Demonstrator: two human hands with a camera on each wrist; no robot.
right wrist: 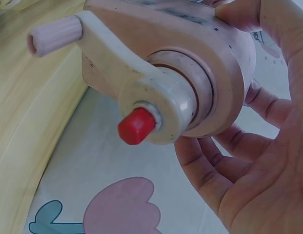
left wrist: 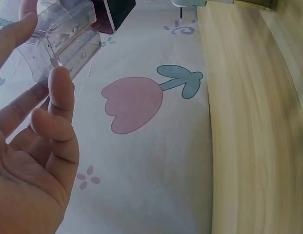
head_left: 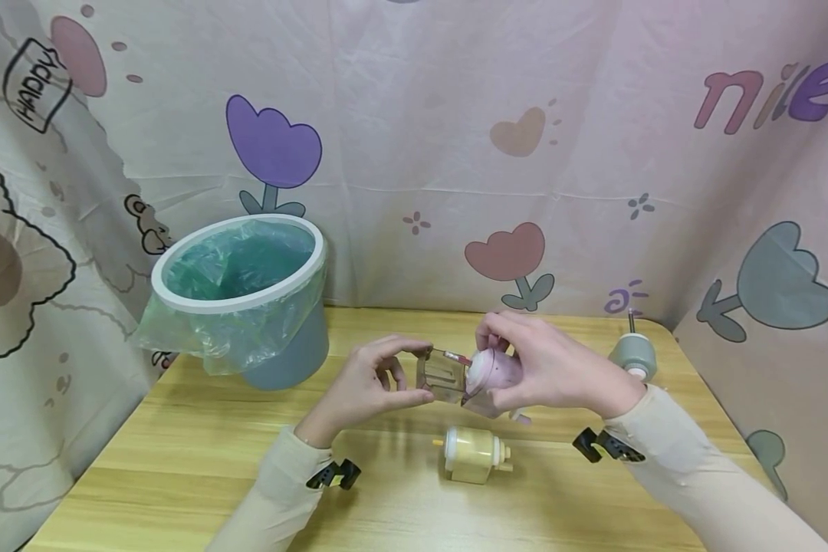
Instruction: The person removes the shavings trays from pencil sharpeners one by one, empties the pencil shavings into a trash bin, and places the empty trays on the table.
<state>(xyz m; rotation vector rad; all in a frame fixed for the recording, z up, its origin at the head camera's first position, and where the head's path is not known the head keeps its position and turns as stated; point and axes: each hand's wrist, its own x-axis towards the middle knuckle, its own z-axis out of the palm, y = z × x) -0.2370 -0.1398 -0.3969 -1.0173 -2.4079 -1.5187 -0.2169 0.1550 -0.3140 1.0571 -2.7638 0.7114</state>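
Between the thumb and fingers of my left hand (head_left: 362, 387) is a clear plastic shavings drawer (left wrist: 68, 41), its far end right at a pink crank pencil sharpener (head_left: 502, 370). My right hand (head_left: 555, 364) grips the body of that sharpener from the right, thumb below and fingers over the top in the head view. The right wrist view shows its white crank arm (right wrist: 110, 46) with a pink handle (right wrist: 56, 35) and a red knob (right wrist: 136, 126) at the hub. A dark red part (left wrist: 105, 17) shows beyond the drawer in the left wrist view.
A yellow sharpener (head_left: 472, 455) lies on the wooden table (head_left: 200, 475) below my hands. At the back right stands a grey sharpener (head_left: 635, 353) with a thin dark stick upright in it. A bin (head_left: 290, 360) lined with a green bag (head_left: 248, 337) stands at the left. Printed cloth (head_left: 400, 138) hangs behind.
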